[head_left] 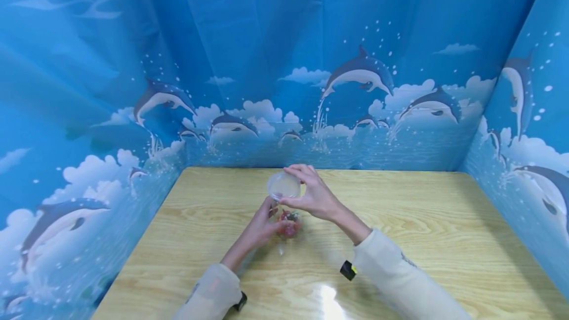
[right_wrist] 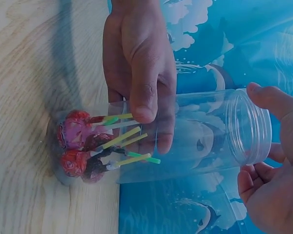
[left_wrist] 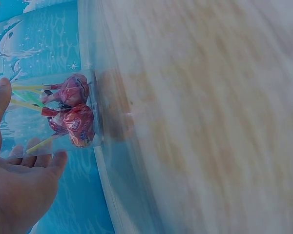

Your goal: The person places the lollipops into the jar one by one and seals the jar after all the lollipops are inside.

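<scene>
A clear plastic jar [right_wrist: 200,126] stands upright on the table, with several wrapped lollipops [right_wrist: 78,141] at its bottom. Their wrappers are red and pink, and yellow, green and white sticks point up. My left hand [head_left: 262,226] holds the jar's side around the middle; in the right wrist view its thumb lies across the near wall. Up at the jar's mouth, my right hand [head_left: 317,195] grips the round clear lid [head_left: 283,185] by its edge, between thumb and fingers. The lid sits at the ridged neck; whether it is screwed tight I cannot tell.
The pale wood-grain table [head_left: 422,231] spreads out around the jar. Blue curtains with dolphins [head_left: 360,75] close off the back and both sides. A bright glare spot lies near the table's front.
</scene>
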`<state>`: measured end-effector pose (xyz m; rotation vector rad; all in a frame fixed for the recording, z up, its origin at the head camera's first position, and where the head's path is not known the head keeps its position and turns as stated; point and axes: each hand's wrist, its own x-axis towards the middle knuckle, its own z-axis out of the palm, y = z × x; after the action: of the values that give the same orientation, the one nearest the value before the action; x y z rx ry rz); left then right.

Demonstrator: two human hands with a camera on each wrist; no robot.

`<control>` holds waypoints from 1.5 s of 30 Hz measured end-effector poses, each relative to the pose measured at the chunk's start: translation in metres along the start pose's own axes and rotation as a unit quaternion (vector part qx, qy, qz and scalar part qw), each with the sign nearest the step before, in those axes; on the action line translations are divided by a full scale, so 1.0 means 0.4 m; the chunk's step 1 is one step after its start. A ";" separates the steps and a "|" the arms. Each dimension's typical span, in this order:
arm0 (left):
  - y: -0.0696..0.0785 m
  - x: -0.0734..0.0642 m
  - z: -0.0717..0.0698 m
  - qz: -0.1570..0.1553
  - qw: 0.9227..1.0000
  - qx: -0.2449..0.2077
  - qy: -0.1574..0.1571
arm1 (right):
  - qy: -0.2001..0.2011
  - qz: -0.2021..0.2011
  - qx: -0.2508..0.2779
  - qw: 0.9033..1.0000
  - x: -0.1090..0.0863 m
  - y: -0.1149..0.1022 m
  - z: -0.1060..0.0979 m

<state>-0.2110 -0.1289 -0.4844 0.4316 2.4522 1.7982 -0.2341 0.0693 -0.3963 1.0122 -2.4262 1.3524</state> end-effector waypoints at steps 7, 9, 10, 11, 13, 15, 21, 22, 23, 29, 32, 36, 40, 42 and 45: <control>0.001 0.002 -0.001 -0.006 1.000 -0.002 -0.006 | 0.023 0.030 -0.007 0.999 -0.001 -0.004 0.015; 0.004 0.002 0.000 -0.009 1.000 -0.001 -0.007 | 0.035 0.043 -0.011 0.998 -0.003 -0.006 0.023; 0.005 0.003 0.000 -0.010 1.000 0.000 -0.007 | 0.042 0.050 -0.013 0.998 -0.005 -0.008 0.026; 0.005 0.003 0.001 -0.011 1.000 0.000 -0.007 | 0.049 0.055 -0.012 0.997 -0.007 -0.009 0.029; 0.007 0.003 0.002 -0.008 1.000 0.003 -0.003 | 0.060 0.063 -0.011 0.996 -0.013 -0.012 0.031; 0.007 0.003 0.002 -0.008 1.000 0.006 0.001 | 0.068 0.067 -0.007 0.995 -0.020 -0.016 0.028; 0.007 0.000 0.000 -0.010 1.000 0.011 0.009 | 0.087 0.092 0.025 0.992 -0.043 -0.028 0.017; 0.007 0.001 0.001 -0.009 1.000 0.010 0.010 | 0.092 0.094 0.033 0.991 -0.046 -0.029 0.016; 0.006 0.001 0.001 -0.006 1.000 0.009 0.012 | 0.097 0.094 0.039 0.990 -0.050 -0.028 0.015; 0.002 0.002 0.003 0.001 1.000 0.008 0.011 | 0.072 0.090 0.061 0.992 -0.050 -0.023 -0.009; 0.002 0.002 0.001 0.001 1.000 0.011 0.007 | 0.017 0.081 0.067 0.994 -0.038 -0.007 -0.029; 0.005 0.000 -0.002 -0.005 1.000 0.010 0.001 | -0.064 0.066 0.090 0.992 -0.019 0.016 -0.044; 0.011 -0.003 -0.002 -0.013 1.000 0.007 -0.007 | -0.095 0.068 0.114 0.987 -0.016 0.030 -0.036; 0.013 -0.003 -0.002 -0.017 1.000 0.005 -0.007 | -0.084 0.073 0.116 0.987 -0.020 0.030 -0.028; 0.013 -0.003 -0.003 -0.018 1.000 0.006 -0.003 | -0.042 0.077 0.117 0.989 -0.028 0.021 -0.011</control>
<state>-0.2090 -0.1288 -0.4792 0.3902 2.4514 1.7659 -0.2318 0.0811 -0.4046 0.9673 -2.4967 1.7118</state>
